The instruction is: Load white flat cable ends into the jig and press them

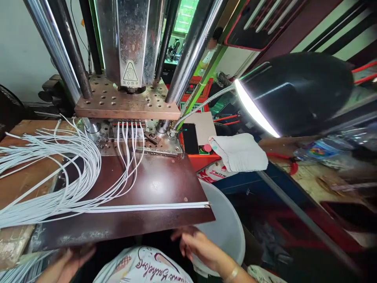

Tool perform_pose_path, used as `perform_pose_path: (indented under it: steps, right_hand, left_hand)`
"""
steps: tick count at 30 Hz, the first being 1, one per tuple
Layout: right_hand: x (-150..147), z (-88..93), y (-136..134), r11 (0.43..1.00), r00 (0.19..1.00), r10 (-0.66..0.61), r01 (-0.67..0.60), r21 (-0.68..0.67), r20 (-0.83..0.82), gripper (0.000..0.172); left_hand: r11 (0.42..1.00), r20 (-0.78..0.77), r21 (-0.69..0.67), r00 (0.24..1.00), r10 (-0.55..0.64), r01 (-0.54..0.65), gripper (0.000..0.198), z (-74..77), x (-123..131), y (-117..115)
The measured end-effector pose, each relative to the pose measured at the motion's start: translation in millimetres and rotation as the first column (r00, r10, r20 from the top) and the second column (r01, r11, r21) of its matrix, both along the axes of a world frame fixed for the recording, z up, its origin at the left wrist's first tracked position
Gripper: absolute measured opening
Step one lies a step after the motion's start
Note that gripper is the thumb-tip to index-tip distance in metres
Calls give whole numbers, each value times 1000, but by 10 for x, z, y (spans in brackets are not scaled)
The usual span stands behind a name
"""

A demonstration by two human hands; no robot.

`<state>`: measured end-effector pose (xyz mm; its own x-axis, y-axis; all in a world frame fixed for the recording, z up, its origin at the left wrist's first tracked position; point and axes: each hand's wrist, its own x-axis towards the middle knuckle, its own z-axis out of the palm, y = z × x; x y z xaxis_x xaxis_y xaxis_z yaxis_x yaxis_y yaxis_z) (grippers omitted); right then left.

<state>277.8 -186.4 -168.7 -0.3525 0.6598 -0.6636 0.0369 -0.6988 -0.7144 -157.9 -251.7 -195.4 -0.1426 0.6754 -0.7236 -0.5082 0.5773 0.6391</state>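
White cables (90,165) leave view; left grip (69,261), right grip (196,244): released or clenched, cannot tell.

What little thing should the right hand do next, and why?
Perhaps the right hand should reach up to the straight wires: their tips lie near it on the board, while several other wires run up to the press.

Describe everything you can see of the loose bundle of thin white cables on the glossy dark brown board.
The bundle looks smooth and plastic-coated. Its many strands curve in a wide loop, both sides reaching the picture's left edge, and rest partly on the board. Several strands run spread apart to a dark metal fixture, where their ends are hidden. Straight white lengths extend toward the board's right edge. Neither hand visibly touches it.
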Motion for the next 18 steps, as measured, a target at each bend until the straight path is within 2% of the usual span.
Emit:
perform_pose_path:
  steps: [1,2,3,5,8,11,16,18]
  right_hand:
    - [-70,-177,3,979,979,-201,202,23,-18,66]
    - [-141,-315,34,928,928,-367,370,52,-57,66]
    - [-210,-415,79,865,867,-487,496,80,-106,66]
    - [-333,-526,163,767,772,-605,631,117,-194,69]
    - [-464,-593,200,708,715,-656,694,133,-240,73]
    - [-512,-629,169,703,712,-659,698,140,-243,74]
    - [-476,-620,176,713,736,-637,675,187,-230,71]
    - [-474,-613,200,723,756,-619,655,221,-212,72]
  left_hand:
    - [994,-19,-13,994,107,-108,68,-38,69,125]
    - [979,-54,15,978,203,-202,72,-62,136,247]
    - [961,-84,70,959,272,-266,74,-76,195,353]
    - [946,-115,162,947,300,-280,68,-79,280,491]
    - [939,-141,264,955,262,-219,55,-48,335,546]
    - [926,-153,325,955,254,-194,53,-10,354,538]
    - [920,-147,339,954,261,-199,49,25,382,570]
    - [917,-140,346,955,261,-200,52,26,397,594]
